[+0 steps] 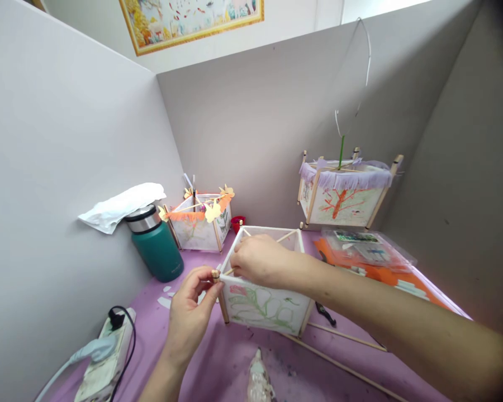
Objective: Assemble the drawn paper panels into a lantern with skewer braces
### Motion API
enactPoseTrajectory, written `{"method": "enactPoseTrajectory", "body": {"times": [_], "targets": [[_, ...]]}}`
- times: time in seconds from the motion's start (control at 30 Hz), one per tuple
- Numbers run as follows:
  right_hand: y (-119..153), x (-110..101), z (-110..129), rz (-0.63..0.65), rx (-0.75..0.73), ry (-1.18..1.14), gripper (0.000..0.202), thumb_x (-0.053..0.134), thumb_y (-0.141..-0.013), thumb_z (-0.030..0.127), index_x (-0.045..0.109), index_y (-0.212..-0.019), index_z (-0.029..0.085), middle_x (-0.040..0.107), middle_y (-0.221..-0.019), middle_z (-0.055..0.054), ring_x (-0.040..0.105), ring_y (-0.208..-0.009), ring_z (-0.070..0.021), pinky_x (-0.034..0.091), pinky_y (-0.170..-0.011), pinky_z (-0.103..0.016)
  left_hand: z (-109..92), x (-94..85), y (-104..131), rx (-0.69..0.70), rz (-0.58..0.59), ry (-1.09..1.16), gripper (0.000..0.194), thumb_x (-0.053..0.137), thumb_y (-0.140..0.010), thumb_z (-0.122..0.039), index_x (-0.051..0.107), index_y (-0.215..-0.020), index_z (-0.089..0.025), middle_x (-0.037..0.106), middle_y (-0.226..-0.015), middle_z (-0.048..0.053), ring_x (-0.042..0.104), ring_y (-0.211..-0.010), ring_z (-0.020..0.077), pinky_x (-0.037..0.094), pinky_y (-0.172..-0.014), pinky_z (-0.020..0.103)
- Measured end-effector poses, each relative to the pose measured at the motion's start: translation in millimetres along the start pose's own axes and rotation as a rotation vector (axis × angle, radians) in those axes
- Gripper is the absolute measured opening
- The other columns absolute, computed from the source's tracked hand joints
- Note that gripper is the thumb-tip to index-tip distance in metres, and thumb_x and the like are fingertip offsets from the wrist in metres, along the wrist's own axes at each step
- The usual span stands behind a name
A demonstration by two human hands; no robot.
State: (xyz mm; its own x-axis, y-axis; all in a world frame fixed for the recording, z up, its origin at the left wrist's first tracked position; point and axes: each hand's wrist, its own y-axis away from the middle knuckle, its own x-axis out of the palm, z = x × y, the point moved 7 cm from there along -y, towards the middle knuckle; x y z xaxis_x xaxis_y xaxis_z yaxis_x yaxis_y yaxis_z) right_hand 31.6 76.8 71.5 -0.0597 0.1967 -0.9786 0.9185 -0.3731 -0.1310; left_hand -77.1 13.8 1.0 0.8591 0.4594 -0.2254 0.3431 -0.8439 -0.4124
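A box-shaped paper lantern (264, 308) with wooden corner sticks stands in front of me. Its near panel bears a drawn pink flower with green leaves. My left hand (191, 306) is closed at the near left corner, thumb and fingers pinching around the corner post (216, 276). My right hand (263, 260) reaches over the top rim, its fingers curled down around a thin wooden stick (285, 237) that crosses the lantern's opening. The right fingertips are partly hidden inside the frame.
A finished-looking lantern with orange trim (195, 231) and a green bottle (157, 251) stand back left. Another lantern with purple fringe (346, 204) is back right. A power strip (104, 357), loose sticks (343, 365) and a pointed white nozzle (258, 363) lie nearer.
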Motion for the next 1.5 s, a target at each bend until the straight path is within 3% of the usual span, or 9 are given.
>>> {"method": "enactPoseTrajectory", "body": {"times": [0.4,0.53,0.6,0.7,0.77,0.83,0.93,1.03,1.5], "targets": [[-3.9,4.9,-0.6,0.001,0.041,-0.005,0.022,0.056,-0.084,0.029,0.073,-0.078,0.015,0.072,-0.078,-0.010,0.065,-0.080,-0.0229,0.037,-0.059,-0.027,0.8,-1.6,0.0,0.010,-0.033,-0.079,0.017,0.061,-0.078,-0.032,0.059,-0.089,-0.019,0.064,-0.088,0.002,0.062,-0.081,0.0160,0.050,-0.075,0.026],[6.4,-10.3,2.1,-0.055,0.017,-0.119,0.015,0.058,-0.081,0.022,0.072,-0.087,0.018,0.071,-0.087,-0.008,0.064,-0.081,-0.0206,0.040,-0.063,-0.026,6.0,-0.2,1.0,-0.010,-0.002,-0.053,0.022,0.061,-0.079,-0.034,0.058,-0.095,-0.019,0.065,-0.091,0.003,0.063,-0.084,0.0171,0.050,-0.077,0.027],[20.9,-28.9,-9.1,-0.229,0.041,-0.257,0.020,0.058,-0.081,0.023,0.069,-0.098,0.021,0.069,-0.095,-0.005,0.063,-0.082,-0.0174,0.042,-0.067,-0.025,6.4,-0.4,2.1,-0.022,-0.007,-0.032,0.028,0.062,-0.079,-0.035,0.057,-0.102,-0.021,0.065,-0.097,0.004,0.062,-0.088,0.0177,0.049,-0.079,0.028],[61.9,-48.4,-56.4,-0.682,0.257,-0.495,0.021,0.050,-0.088,0.029,0.068,-0.095,0.021,0.068,-0.095,-0.003,0.061,-0.084,-0.0149,0.043,-0.073,-0.025,0.8,-2.0,2.6,-0.013,-0.051,-0.043,0.033,0.062,-0.079,-0.037,0.057,-0.109,-0.023,0.064,-0.102,0.004,0.061,-0.091,0.0178,0.048,-0.081,0.028],[101.5,-37.0,-98.3,-1.038,0.549,-0.622,0.028,0.047,-0.088,0.038,0.067,-0.090,0.018,0.067,-0.088,-0.004,0.060,-0.081,-0.0164,0.045,-0.072,-0.027,-4.5,-1.1,1.6,0.011,-0.066,-0.047,0.029,0.061,-0.079,-0.038,0.060,-0.104,-0.022,0.062,-0.102,0.004,0.060,-0.090,0.0171,0.047,-0.080,0.026],[129.3,-4.0,-127.7,-1.224,0.799,-0.731,0.034,0.048,-0.085,0.045,0.065,-0.087,0.016,0.067,-0.082,-0.005,0.059,-0.076,-0.0174,0.045,-0.070,-0.029,-6.5,0.9,-0.1,0.019,-0.077,-0.017,0.026,0.060,-0.079,-0.039,0.061,-0.097,-0.020,0.061,-0.100,0.004,0.059,-0.089,0.0169,0.047,-0.078,0.025],[131.3,50.1,-147.0,-1.182,0.906,-0.972,0.040,0.051,-0.081,0.049,0.064,-0.094,0.014,0.068,-0.090,-0.007,0.060,-0.082,-0.0194,0.046,-0.071,-0.029,0.0,5.5,-1.9,-0.033,-0.079,0.053,0.026,0.059,-0.080,-0.041,0.060,-0.093,-0.018,0.060,-0.100,0.005,0.058,-0.092,0.0181,0.046,-0.079,0.025],[120.0,81.5,-149.0,-1.117,0.923,-1.156,0.044,0.055,-0.076,0.051,0.064,-0.098,0.013,0.068,-0.098,-0.010,0.060,-0.087,-0.0208,0.047,-0.070,-0.030,7.0,7.3,-2.4,-0.063,-0.083,0.102,0.027,0.061,-0.079,-0.041,0.060,-0.092,-0.018,0.060,-0.100,0.005,0.057,-0.096,0.0190,0.046,-0.082,0.025],[112.1,92.1,-154.7,-1.061,0.904,-1.253,0.041,0.062,-0.070,0.047,0.067,-0.095,0.014,0.070,-0.094,-0.009,0.063,-0.081,-0.0205,0.050,-0.070,-0.032,10.8,1.9,-8.8,-0.003,-0.033,0.032,0.020,0.062,-0.077,-0.039,0.067,-0.076,-0.020,0.055,-0.097,0.003,0.057,-0.089,0.0157,0.048,-0.073,0.020]]}}
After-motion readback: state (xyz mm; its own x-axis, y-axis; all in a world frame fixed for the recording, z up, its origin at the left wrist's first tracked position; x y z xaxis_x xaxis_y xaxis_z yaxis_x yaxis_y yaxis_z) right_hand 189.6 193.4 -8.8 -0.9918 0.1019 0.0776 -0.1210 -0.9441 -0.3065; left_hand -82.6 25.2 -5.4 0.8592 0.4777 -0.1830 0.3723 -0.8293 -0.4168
